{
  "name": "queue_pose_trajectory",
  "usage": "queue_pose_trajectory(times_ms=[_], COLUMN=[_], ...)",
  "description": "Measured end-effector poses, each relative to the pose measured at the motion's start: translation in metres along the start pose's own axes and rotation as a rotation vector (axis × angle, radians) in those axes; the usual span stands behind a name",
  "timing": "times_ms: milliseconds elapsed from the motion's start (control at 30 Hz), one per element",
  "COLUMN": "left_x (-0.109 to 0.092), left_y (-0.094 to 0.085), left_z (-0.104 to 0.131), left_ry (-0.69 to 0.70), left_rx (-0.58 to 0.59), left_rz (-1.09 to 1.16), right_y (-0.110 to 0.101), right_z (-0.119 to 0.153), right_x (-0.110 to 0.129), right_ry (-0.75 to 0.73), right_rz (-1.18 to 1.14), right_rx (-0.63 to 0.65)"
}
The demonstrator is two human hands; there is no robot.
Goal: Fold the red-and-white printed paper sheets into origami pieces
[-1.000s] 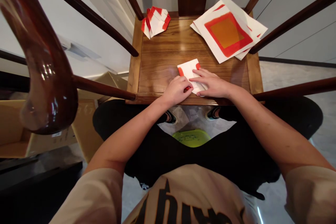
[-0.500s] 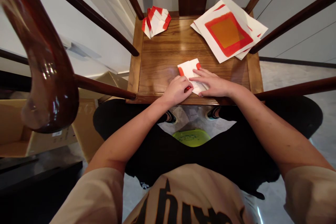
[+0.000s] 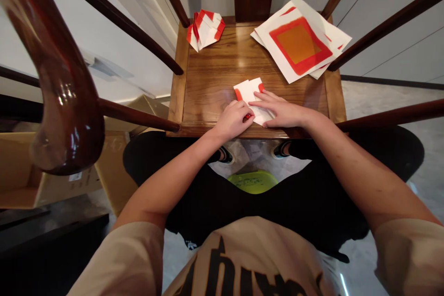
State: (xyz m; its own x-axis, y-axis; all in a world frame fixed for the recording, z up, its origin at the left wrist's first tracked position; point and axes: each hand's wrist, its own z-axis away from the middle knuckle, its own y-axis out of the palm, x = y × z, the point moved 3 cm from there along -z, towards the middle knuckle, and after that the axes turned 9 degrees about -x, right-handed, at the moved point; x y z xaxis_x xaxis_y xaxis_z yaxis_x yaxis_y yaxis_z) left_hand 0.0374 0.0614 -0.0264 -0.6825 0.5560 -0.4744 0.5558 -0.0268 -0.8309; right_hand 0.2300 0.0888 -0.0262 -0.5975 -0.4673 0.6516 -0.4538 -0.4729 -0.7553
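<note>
A folded white paper with red patches (image 3: 245,91) lies flat on the wooden chair seat (image 3: 215,71), near its front edge. My left hand (image 3: 236,118) is closed at the paper's lower left edge, with fingertips pinching the fold there. A bit of red shows beneath its fingers. Across the right side of the paper rests my right hand (image 3: 279,110), its fingers spread and pressing on the sheet. Part of the paper is hidden under both hands.
At the seat's back left sits a folded red-and-white paper piece (image 3: 207,30). Several sheets with red-and-orange squares (image 3: 299,44) lie overlapped at the back right. Dark spindles and a curved armrest (image 3: 69,125) flank the seat. A cardboard box (image 3: 65,185) stands at left.
Little differs. Both hands stay on the folded paper in nearly the same place, and its two upper flaps look slightly more offset from each other. The view has shifted slightly.
</note>
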Motion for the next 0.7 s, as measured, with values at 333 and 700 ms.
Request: queue_pose_trajectory(times_ms=[333, 700], left_x=[-0.013, -0.005], left_y=[-0.005, -0.006], left_z=[0.014, 0.020], left_ry=[-0.106, -0.365], left_rx=[-0.137, -0.181], left_rz=[-0.197, -0.154], right_y=[0.001, -0.002], right_z=[0.000, 0.001], right_x=[-0.002, 0.003], right_ry=[-0.008, -0.011], right_rz=[-0.005, 0.006], right_rx=[-0.020, -0.002])
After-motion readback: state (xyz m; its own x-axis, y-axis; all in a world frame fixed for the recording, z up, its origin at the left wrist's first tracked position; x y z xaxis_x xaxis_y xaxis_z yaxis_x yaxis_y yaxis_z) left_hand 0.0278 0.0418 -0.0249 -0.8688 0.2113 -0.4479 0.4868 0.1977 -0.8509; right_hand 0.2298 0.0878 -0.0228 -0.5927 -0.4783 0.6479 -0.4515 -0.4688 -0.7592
